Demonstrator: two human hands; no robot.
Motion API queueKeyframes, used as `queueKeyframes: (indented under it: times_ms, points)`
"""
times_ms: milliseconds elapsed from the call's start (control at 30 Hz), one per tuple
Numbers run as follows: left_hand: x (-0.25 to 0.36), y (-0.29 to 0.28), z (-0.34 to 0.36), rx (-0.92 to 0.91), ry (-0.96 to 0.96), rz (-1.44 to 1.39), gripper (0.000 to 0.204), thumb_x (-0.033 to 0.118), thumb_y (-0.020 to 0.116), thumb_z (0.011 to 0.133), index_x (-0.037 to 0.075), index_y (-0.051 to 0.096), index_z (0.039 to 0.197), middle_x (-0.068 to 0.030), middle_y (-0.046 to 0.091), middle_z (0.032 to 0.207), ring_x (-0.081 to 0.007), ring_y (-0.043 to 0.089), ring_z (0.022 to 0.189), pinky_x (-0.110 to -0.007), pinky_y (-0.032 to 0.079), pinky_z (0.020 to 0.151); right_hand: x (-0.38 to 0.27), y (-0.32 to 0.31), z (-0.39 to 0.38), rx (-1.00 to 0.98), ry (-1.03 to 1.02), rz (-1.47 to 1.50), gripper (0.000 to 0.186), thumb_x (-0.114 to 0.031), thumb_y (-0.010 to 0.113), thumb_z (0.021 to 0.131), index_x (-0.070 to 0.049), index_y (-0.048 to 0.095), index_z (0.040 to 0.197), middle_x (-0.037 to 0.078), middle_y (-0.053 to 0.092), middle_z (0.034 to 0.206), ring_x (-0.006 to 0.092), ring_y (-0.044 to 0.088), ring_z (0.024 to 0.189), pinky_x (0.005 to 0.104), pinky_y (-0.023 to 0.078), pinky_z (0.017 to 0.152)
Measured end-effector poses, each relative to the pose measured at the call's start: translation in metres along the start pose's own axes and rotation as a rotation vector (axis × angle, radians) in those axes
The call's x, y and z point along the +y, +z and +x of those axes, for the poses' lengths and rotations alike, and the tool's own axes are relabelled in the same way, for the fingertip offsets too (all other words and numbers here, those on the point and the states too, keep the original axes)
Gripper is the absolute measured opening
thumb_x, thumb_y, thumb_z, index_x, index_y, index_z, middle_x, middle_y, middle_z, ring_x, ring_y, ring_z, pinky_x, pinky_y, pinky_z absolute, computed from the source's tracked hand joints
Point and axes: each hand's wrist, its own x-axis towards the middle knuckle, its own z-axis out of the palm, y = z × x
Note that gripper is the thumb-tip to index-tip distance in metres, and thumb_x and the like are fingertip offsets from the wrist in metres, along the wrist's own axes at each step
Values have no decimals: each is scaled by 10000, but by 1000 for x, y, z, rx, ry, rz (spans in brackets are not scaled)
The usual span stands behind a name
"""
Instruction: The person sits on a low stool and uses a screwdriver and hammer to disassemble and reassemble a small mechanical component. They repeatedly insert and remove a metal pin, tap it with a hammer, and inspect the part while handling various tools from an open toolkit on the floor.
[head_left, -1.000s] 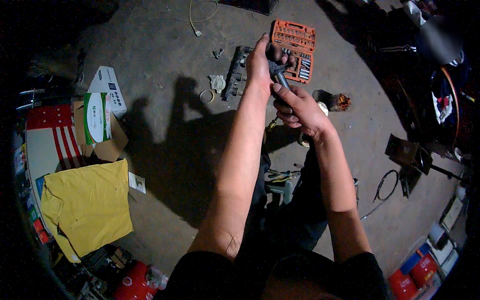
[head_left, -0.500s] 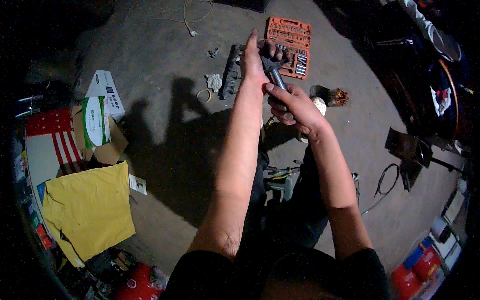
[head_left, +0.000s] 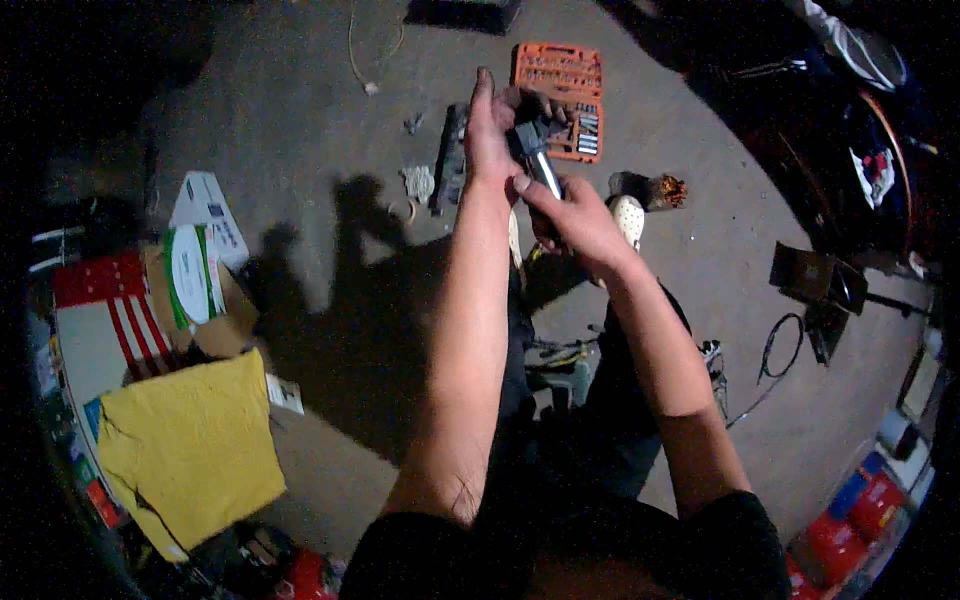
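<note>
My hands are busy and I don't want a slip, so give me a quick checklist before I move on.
1. Right hand closed around the near end of the metal part: ok.
2. Left hand at the part's dark head: ok.
3. Left fingers gripping that head firmly: cannot tell, the contact is dark and partly hidden.
4. Orange socket case open: ok.
5. Socket case fully in view: not ok, the left hand covers some of it.
6. Black cable loop apart from both hands: ok.
</note>
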Motion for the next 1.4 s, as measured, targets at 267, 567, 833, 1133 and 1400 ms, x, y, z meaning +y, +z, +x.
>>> queueKeyframes:
  times_ms: [267, 567, 833, 1133, 1400]
  points:
    - [-14, 3, -3, -19, 23, 309, 342, 354, 571, 862, 43, 602, 1000, -68, 640, 981, -159, 604, 886, -298, 472, 785, 6, -10, 9, 501, -471, -411, 326, -272, 663, 765, 15, 575, 891, 187, 603, 695, 318, 602, 619, 386, 461, 567]
    - [-17, 9, -7, -280, 128, 415, 357, 181, 693, 795, 1, 569, 1077, -60, 622, 1011, -144, 569, 928, -279, 433, 844, 5, -20, 11, 682, -546, -488, 298, -207, 660, 762, 28, 533, 894, 202, 610, 724, 370, 609, 684, 408, 473, 585]
    - [-17, 21, -19, -372, 300, 561, 371, 56, 709, 745, 15, 594, 1095, -43, 616, 1052, -127, 564, 957, -255, 437, 856, 3, -32, 11, 672, -582, -455, 353, -173, 653, 745, 38, 520, 995, 218, 578, 913, 376, 577, 869, 411, 459, 738]
    - [-27, 24, -14, -346, 368, 648, 401, -24, 703, 714, -3, 597, 1100, -55, 633, 1022, -128, 585, 923, -265, 470, 824, 19, -48, 26, 777, -616, -453, 390, -169, 639, 772, 27, 512, 1084, 162, 624, 936, 238, 606, 857, 334, 465, 756]
    - [-28, 29, -14, -165, 407, 889, 364, 63, 714, 738, -12, 609, 1077, -65, 651, 953, -112, 594, 844, -255, 482, 744, -2, -54, 7, 568, -394, 55, 374, -94, 539, 826, 34, 491, 1174, 102, 592, 1069, 167, 556, 964, 281, 421, 869]
